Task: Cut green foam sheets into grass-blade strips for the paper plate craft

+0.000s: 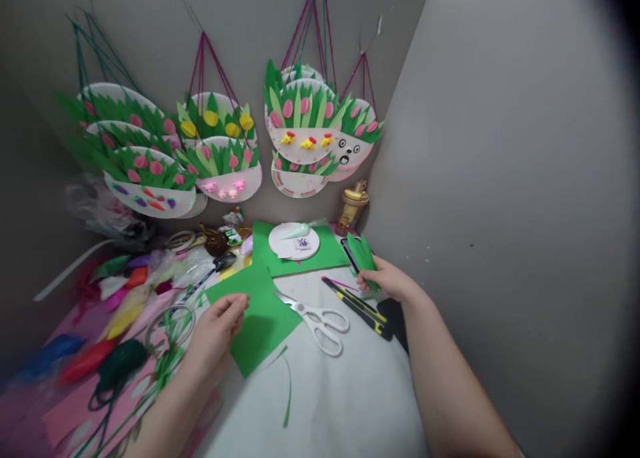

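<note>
The left hand (220, 325), fingertips pressed together, was over the green sheet (265, 325) beside white scissors (301, 309) on the worktop (345, 391), while farther off, near its far right corner, the right hand (385, 278) pinched green paper leaves (360, 253).

I find a craft corner: paper-plate baskets (303, 128) hang on the wall (245, 38) beyond my left hand (219, 325) and right hand (385, 279); scissors (307, 311) lie between them; paper strips (164, 371) litter the worktop (360, 398) beside my left.
</note>
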Demonstrator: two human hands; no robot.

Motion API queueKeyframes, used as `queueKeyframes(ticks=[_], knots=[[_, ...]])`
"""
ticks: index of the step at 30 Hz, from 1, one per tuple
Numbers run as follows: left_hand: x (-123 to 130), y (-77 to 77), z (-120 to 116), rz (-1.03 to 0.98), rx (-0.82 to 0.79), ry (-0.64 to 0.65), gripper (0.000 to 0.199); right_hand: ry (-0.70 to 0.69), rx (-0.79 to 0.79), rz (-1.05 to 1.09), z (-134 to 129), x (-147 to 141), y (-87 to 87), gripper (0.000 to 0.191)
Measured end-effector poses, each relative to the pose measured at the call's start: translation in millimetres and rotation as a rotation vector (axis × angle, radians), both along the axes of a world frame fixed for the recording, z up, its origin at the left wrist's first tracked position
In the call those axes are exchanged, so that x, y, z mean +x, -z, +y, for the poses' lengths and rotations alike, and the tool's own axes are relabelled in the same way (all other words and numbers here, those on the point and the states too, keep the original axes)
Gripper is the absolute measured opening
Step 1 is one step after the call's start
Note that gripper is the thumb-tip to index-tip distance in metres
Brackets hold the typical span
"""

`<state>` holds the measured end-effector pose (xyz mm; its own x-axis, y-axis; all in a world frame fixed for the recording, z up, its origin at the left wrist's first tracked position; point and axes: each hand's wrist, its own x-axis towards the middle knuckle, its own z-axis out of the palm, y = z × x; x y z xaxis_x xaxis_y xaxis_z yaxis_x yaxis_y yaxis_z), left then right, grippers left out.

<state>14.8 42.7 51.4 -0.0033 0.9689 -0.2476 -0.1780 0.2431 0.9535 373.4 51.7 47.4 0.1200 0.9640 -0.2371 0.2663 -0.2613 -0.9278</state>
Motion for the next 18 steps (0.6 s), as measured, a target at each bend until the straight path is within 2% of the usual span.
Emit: queueKeyframes(ticks=[3, 6, 11, 13, 14, 16, 18], knots=[[0.2, 0.9, -1.0, 0.044, 0.015, 0.03, 0.044, -0.121, 0.032, 0.196, -4.8, -17.4, -5.9, 0.022], [3.4, -3.7, -7.2, 0.139, 0.057, 0.126, 0.044, -0.274, 0.003, 0.354, -10.8, -44.5, -10.9, 0.024], [14.1, -13.0, -24.2, 0.209, 0.226, 0.262, 0.072, -0.609, -0.069, 0.339, -25.8, -98.0, -18.5, 0.014], [15.3, -13.7, -26.4, 0.241, 0.217, 0.33, 0.067, -0.712, -0.114, 0.292, -31.1, -111.1, -21.5, 0.014], [13.9, -14.3, -25.3, 0.265, 0.203, 0.353, 0.059, -0.734, -0.124, 0.266, -32.6, -114.3, -22.4, 0.014], [5.5, -18.8, -19.2, 0.328, 0.205, 0.319, 0.045, -0.724, -0.12, 0.242, -32.5, -114.8, -21.9, 0.012], [-11.2, -29.5, -9.3, 0.433, 0.286, 0.159, 0.041, -0.641, -0.093, 0.265, -27.8, -110.2, -18.3, 0.014]])
